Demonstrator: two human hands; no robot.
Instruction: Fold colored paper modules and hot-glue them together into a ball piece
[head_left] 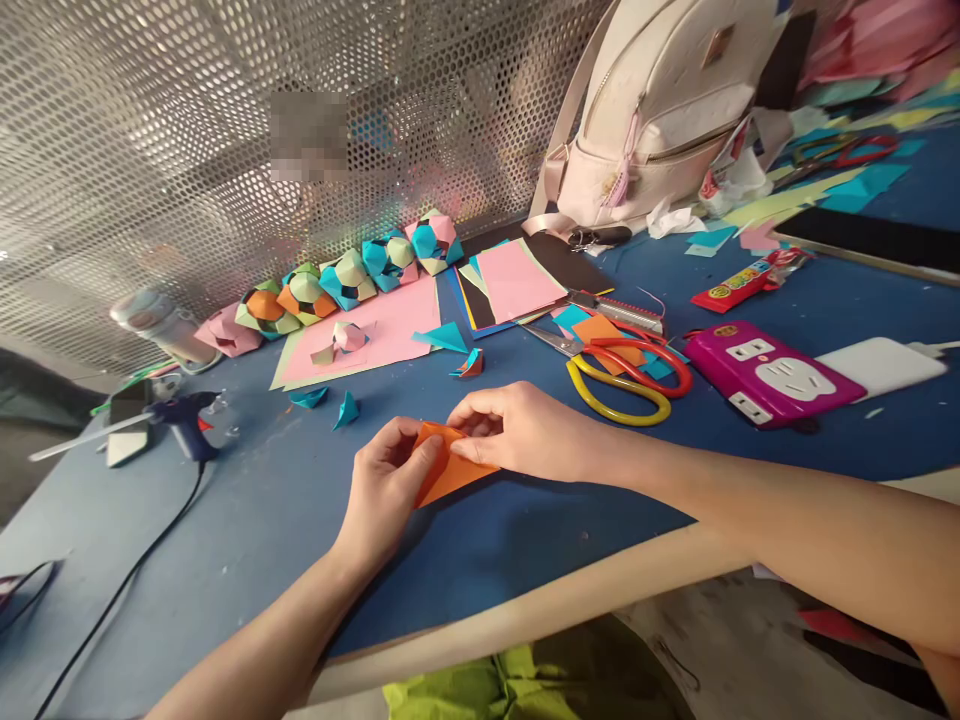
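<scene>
Both of my hands grip one piece of orange paper just above the blue table near its front edge. My left hand pinches its left side, thumb on top. On the right edge, my right hand closes with thumb and fingers on the sheet. The paper looks partly folded, though the fingers hide its upper part. Beyond my hands lie small folded pieces: a blue one, another blue one and an orange-and-blue one.
Scissors with red and yellow handles lie right of my hands, beside a purple power socket. A glue gun with its cord stands left. Along the perforated metal screen sit several paper balls; a white backpack stands behind.
</scene>
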